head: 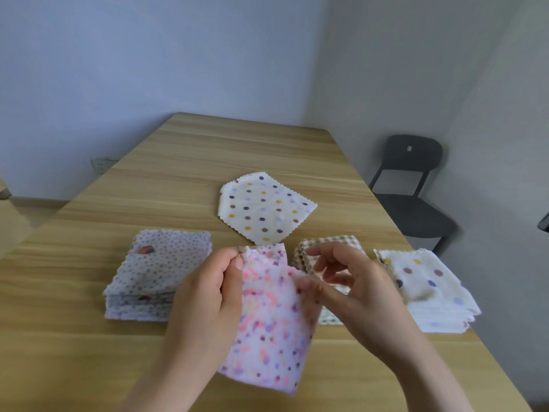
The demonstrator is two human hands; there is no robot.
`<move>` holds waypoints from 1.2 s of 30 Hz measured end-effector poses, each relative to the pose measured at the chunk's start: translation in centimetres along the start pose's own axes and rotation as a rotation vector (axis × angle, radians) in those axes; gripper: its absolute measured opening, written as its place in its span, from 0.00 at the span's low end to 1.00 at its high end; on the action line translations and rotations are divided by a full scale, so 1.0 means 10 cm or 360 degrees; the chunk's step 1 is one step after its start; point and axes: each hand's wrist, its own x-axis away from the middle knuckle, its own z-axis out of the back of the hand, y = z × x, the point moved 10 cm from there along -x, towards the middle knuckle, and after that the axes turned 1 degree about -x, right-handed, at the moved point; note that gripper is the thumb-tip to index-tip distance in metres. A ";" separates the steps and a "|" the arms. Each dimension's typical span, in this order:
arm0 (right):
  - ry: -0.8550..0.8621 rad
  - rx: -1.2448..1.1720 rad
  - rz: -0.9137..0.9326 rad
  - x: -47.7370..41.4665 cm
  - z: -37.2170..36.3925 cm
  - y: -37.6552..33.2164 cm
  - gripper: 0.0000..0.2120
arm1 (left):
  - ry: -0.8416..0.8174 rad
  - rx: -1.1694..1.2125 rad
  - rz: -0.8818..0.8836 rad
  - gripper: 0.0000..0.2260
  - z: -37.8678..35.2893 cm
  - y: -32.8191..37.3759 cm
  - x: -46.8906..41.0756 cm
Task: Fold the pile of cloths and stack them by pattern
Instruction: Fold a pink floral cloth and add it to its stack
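Task looks well along, approx. three-quarters by my guess; three folded stacks already sit on the tabletop: small-speckled lavender stack at left, checked stack in the middle, partly hidden behind the right hand, big-dot white stack at right, its layers a bit splayed.

Cloth in hand: pink-and-purple speckled cloth, held up above the near edge of the tabletop, betw. the two hands, hanging doubled, so prob. mid-fold; left grip pinches its top left corner, thumb on front; right grip pinches its right edge w/ thumb and forefinger, other fingers spread loose.

Still to do: finish this fold and stack it; it may match the lavender stack, but blur makes that unsure. One big-dot cloth lies flat and unfolded farther back, apart from the stacks; it needs folding, then prob. goes on the big-dot white stack. No other loose cloths in view.
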 end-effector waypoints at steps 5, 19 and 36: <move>-0.0001 -0.0502 -0.0460 0.10 -0.35 0.37 0.16 | 0.0043 0.0175 0.0126 0.11 0.05 -0.03 -0.05; 0.0341 -0.0659 -0.0583 -0.11 -0.54 0.41 0.19 | 0.0144 0.0177 0.0408 0.12 -0.02 -0.42 -0.48; 0.0117 0.0286 -0.0500 -0.60 -0.75 0.70 0.13 | -0.0128 0.0125 0.0580 0.07 -0.35 -0.97 -0.48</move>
